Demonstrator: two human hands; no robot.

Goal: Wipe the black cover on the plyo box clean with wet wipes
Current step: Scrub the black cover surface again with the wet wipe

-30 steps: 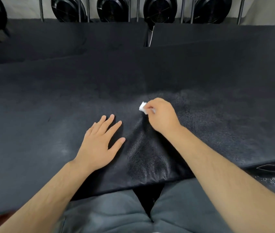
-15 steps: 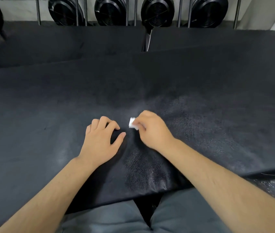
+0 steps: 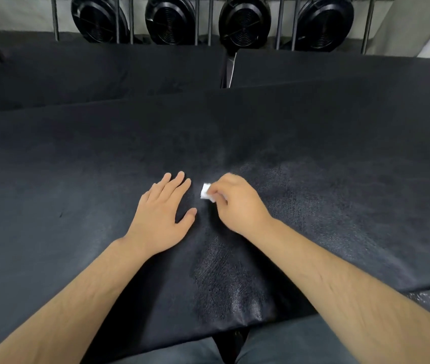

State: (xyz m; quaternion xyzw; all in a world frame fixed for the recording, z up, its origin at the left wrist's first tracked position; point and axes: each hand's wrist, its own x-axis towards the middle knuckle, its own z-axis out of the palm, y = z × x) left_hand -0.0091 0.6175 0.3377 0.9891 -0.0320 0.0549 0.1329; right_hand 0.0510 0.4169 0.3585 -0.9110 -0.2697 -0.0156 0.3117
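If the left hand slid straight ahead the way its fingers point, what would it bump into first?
Probably nothing soon. The left hand lies flat on the black cover, fingers aimed away and slightly right. The wipe in the right hand sits just off that line. Beyond is bare cover, though depth is hard to judge.

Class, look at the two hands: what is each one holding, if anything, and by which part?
The right hand pinches a small folded white wipe by its near edge. The left hand holds nothing; it lies flat on the black cover.
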